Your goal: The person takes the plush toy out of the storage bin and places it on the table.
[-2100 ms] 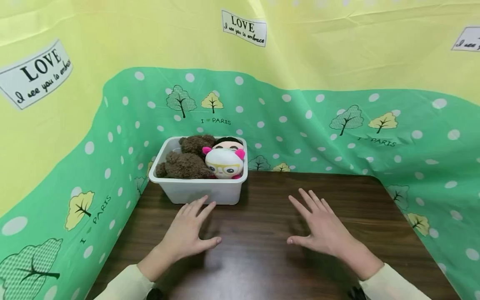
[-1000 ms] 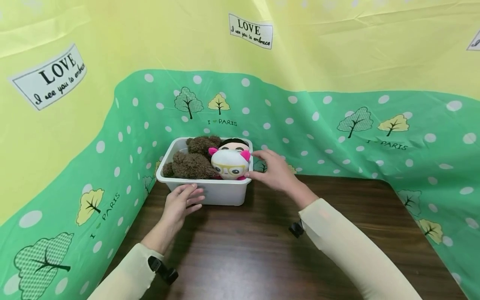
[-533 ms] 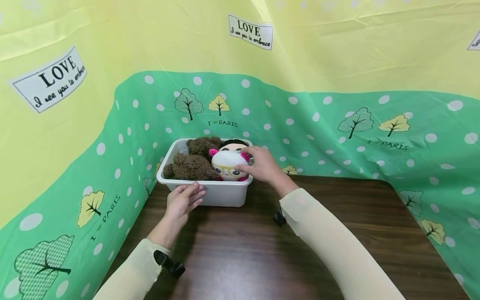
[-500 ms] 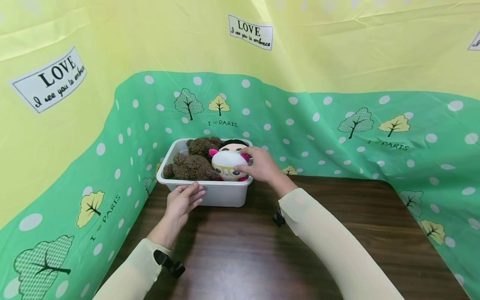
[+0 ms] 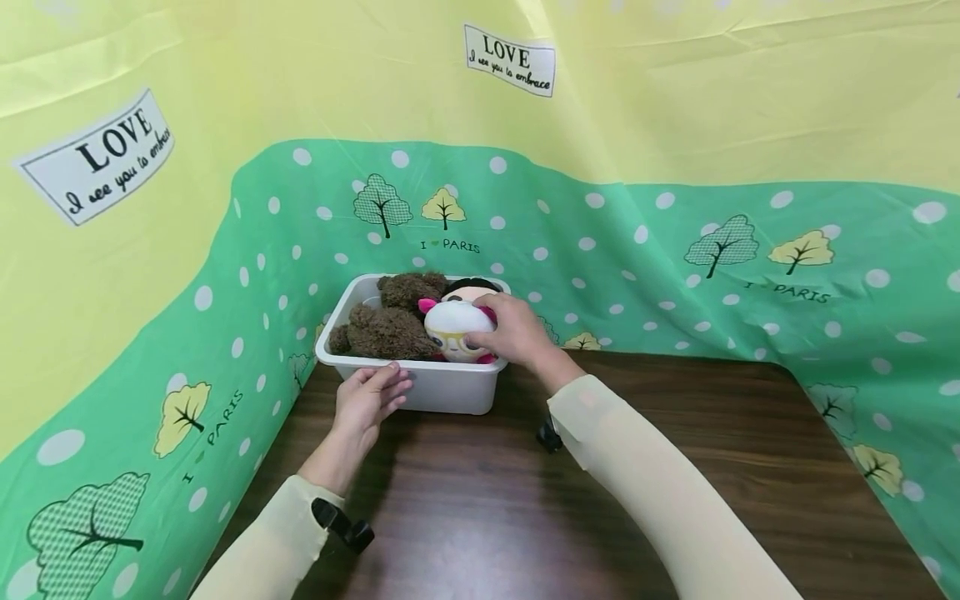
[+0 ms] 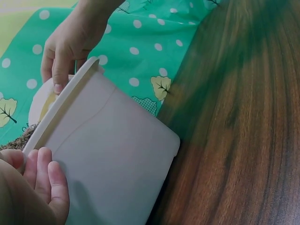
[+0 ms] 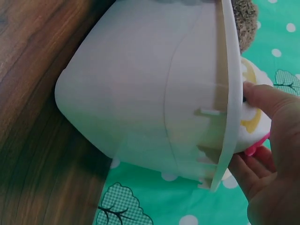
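Note:
A white plastic bin (image 5: 450,389) of plush toys stands at the back left of the table. My right hand (image 5: 521,332) grips the head of a white plush toy (image 5: 456,319) with pink ears and yellow glasses, lying in the bin's right side. In the right wrist view, the thumb presses on the face of this plush toy (image 7: 255,110) and the fingers reach behind it. My left hand (image 5: 370,398) pinches the bin's front rim, its thumb at the top and fingers outside the wall (image 6: 112,140).
Two curly brown plush toys (image 5: 386,333) fill the bin's left side. Behind the white toy is a black-haired plush doll (image 5: 474,288), partly hidden. A dark wooden table (image 5: 675,433) lies under the bin. Green and yellow patterned cloth (image 5: 600,250) hangs behind and at both sides.
Both hands have come from above the table to the bin: the left to the front rim, the right over the right edge onto the white plush toy. Lately the right hand has closed farther around it.

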`<state>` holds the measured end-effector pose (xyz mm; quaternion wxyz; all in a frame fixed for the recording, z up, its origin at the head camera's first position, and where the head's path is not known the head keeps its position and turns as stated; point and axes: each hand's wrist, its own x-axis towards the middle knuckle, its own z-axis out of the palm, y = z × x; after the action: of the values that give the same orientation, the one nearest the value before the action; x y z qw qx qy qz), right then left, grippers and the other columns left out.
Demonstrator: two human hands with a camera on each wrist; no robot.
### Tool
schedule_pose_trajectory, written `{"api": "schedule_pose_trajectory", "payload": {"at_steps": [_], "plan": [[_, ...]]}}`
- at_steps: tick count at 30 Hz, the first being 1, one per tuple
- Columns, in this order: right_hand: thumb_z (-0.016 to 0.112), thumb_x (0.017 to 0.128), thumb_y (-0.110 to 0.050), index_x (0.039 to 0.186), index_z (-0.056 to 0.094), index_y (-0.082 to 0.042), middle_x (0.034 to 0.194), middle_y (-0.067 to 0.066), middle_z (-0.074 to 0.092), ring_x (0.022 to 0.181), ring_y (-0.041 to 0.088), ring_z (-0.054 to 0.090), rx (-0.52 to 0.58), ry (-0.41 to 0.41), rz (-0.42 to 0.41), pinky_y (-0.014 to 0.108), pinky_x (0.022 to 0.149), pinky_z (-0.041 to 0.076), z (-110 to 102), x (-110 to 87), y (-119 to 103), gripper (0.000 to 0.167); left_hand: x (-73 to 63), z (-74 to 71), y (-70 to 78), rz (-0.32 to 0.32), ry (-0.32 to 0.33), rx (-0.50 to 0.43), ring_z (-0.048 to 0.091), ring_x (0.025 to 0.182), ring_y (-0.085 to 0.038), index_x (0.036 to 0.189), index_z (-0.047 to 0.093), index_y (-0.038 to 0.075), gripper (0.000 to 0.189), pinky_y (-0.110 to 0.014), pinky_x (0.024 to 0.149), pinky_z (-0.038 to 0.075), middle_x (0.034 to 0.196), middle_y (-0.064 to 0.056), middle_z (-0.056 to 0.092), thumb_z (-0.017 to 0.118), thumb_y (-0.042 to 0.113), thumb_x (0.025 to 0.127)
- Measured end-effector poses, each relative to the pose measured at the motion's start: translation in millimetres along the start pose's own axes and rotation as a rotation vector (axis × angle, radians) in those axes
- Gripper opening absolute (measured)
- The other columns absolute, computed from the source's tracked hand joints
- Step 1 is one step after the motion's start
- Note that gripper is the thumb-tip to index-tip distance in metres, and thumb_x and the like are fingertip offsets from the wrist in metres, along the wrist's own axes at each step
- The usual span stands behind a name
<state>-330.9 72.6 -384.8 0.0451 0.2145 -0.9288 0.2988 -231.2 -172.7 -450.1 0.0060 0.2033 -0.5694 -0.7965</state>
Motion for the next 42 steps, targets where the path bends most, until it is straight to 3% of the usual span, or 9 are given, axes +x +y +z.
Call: {"api": "schedule_pose_trajectory", "payload": {"at_steps": [9,18,22,27,34,42], "plan": [[0.085,0.084,-0.033,0.128,0.067,-0.014,0.123,0.006,0.069,0.109,0.024,0.063,0.052,0.053,-0.005,0.042,0.089,0.058,-4.5,-3.8,-2.8,0.052,-1.2,3.8,0.2,0.009,0.012,-0.012,0.077,0.079,-0.012,0.110,0.056,0.009,0.024,-0.032,0.073,0.064,0.090,0.001,0.080,0.072,0.020,0.096],[0.087,0.084,-0.030,0.128,0.069,-0.013,0.127,0.008,0.069,0.113,0.026,0.064,0.067,0.117,-0.075,0.043,0.092,0.058,-24.7,-4.8,-14.3,0.050,-1.9,3.5,1.3,0.024,0.017,-0.015,0.076,0.077,-0.012,0.108,0.056,0.009,0.023,-0.032,0.073,0.064,0.088,0.002,0.080,0.072,0.020,0.095],[0.086,0.084,-0.030,0.127,0.070,-0.014,0.130,0.009,0.068,0.120,0.028,0.062,0.071,0.158,-0.094,0.044,0.095,0.057,-39.2,-5.6,-20.0,0.049,-1.2,3.0,0.9,0.019,0.016,-0.017,0.076,0.077,-0.012,0.109,0.056,0.009,0.023,-0.032,0.074,0.064,0.088,0.002,0.080,0.072,0.020,0.095],[0.085,0.086,-0.030,0.129,0.069,-0.014,0.128,0.008,0.067,0.114,0.025,0.061,0.095,0.204,-0.116,0.043,0.090,0.059,-60.8,-9.2,-25.5,0.048,-2.0,2.9,0.7,0.008,0.019,-0.016,0.076,0.076,-0.012,0.110,0.056,0.009,0.023,-0.032,0.075,0.064,0.085,0.003,0.079,0.071,0.019,0.095],[0.081,0.090,-0.025,0.134,0.066,-0.012,0.135,0.009,0.065,0.117,0.026,0.061,0.107,0.245,-0.153,0.045,0.091,0.060,-100.2,-14.7,-30.8,0.049,-0.8,3.0,-0.8,0.012,0.011,-0.026,0.076,0.075,-0.011,0.109,0.055,0.010,0.023,-0.033,0.075,0.064,0.084,0.003,0.079,0.072,0.019,0.095],[0.080,0.091,-0.023,0.136,0.063,-0.013,0.132,0.009,0.067,0.115,0.026,0.062,0.065,0.270,-0.102,0.046,0.090,0.059,-139.0,-23.6,-9.9,0.049,-1.7,2.8,-1.8,0.014,0.013,-0.023,0.076,0.073,-0.011,0.109,0.055,0.010,0.024,-0.032,0.073,0.064,0.084,0.003,0.079,0.072,0.019,0.095]]}}
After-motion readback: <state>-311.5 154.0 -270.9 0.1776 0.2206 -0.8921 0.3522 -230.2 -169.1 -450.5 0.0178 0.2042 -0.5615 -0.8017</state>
